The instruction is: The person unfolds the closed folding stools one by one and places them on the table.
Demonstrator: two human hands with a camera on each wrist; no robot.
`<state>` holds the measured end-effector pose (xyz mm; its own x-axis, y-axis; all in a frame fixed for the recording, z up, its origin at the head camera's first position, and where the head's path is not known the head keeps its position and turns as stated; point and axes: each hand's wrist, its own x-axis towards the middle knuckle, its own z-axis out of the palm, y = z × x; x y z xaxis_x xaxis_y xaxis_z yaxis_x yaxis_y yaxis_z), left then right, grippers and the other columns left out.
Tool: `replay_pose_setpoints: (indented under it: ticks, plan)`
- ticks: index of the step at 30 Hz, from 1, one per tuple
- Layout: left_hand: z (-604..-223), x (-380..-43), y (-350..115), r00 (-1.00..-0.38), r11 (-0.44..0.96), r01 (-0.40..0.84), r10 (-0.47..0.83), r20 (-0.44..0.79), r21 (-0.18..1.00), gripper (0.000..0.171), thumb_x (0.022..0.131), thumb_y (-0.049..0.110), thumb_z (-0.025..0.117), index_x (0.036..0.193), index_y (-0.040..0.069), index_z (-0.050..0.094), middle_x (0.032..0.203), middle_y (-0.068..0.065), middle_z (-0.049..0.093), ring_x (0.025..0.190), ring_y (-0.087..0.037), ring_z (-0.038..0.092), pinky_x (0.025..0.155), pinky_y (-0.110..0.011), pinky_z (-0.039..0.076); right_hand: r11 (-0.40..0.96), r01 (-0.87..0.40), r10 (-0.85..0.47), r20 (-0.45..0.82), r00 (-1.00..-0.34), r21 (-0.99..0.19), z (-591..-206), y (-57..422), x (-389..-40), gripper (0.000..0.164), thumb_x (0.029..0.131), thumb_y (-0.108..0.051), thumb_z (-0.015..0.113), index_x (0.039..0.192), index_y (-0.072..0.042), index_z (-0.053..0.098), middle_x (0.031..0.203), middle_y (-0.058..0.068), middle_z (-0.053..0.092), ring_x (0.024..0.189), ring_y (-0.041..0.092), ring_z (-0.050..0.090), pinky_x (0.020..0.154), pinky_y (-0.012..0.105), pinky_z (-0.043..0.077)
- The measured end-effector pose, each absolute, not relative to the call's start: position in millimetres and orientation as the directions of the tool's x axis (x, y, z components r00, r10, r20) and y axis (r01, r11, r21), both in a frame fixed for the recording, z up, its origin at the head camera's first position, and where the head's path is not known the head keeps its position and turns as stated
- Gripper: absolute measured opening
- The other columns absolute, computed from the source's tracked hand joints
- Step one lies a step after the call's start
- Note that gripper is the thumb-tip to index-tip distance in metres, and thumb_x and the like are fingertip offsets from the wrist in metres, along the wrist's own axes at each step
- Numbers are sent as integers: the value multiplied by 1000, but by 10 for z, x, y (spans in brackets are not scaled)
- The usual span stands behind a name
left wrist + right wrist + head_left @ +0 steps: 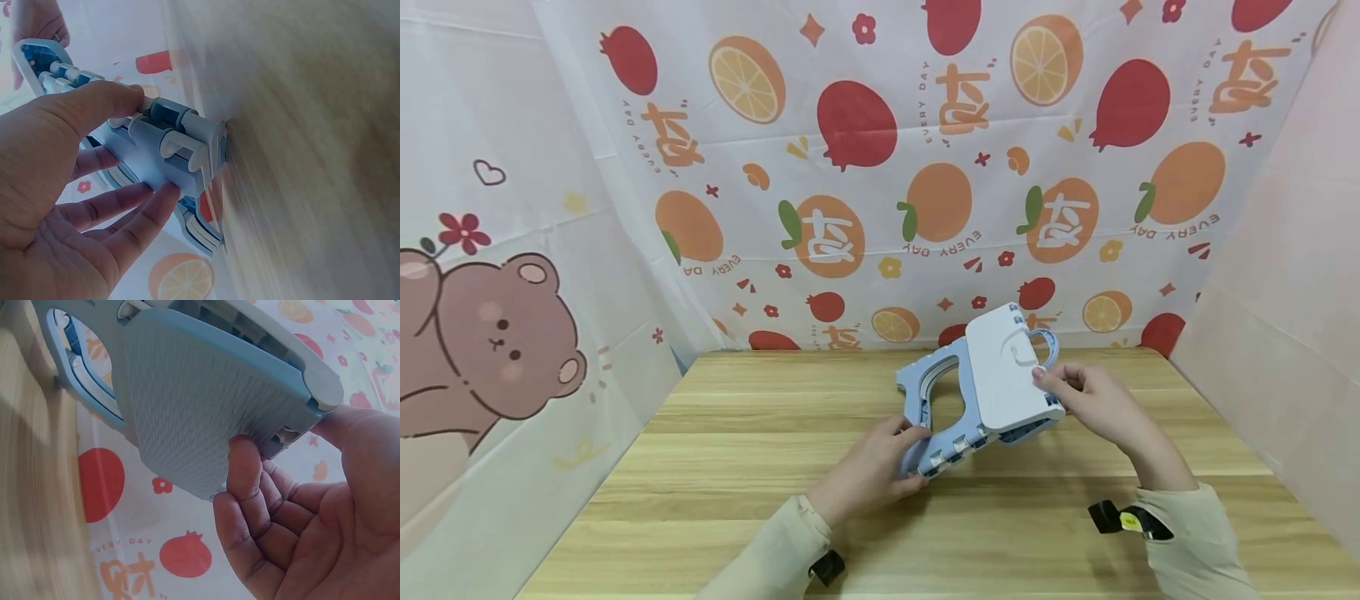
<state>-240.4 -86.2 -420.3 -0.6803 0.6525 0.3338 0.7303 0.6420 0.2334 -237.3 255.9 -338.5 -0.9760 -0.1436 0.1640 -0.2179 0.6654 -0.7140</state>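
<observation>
The stool (pixel 976 398) slants over the desk (pixel 737 467), left grip (pixel 880 462) clamped on its leg panel (pixel 147 156), right grip (pixel 1097 402) pinching the seat (pixel 1003 379). The left thumb (pixel 106 106) lies against the hinges (pixel 167 114), so a sudden fold could nip it; a slipping pinch could drop the seat.

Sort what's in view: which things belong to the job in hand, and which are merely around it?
Job in hand:
- blue-and-white folding stool, held in both hands
- left hand
- right hand

Just around it:
- wooden table
- fruit-print sheet
- bear-print sheet
- wrist-worn cameras
</observation>
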Motion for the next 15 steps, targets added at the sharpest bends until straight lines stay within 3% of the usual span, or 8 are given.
replay_pose_setpoints:
  ticks: [9, 15]
  plan:
    - [-4202, -2395, -839, -695, 635, 719, 648, 310, 284, 61, 89, 29, 90, 141, 8, 64, 130, -13, 66, 104, -18, 65, 85, -32, 59, 610, -238, -145, 188, -971, -756, -3317, 2505, -2310, 41, 113, -42, 55, 115, -4, 70, 98, 5, 71, 90, 14, 64, 77, 24, 57]
    - [-4193, -2384, -828, -692, 623, 722, 648, 318, 302, 60, 90, 28, 89, 141, 8, 63, 129, -13, 65, 99, -16, 64, 78, -26, 57, 596, -282, -158, 235, -959, -751, -3272, 2460, -2274, 43, 115, -41, 51, 123, -3, 69, 110, 9, 74, 99, 12, 67, 87, 22, 59]
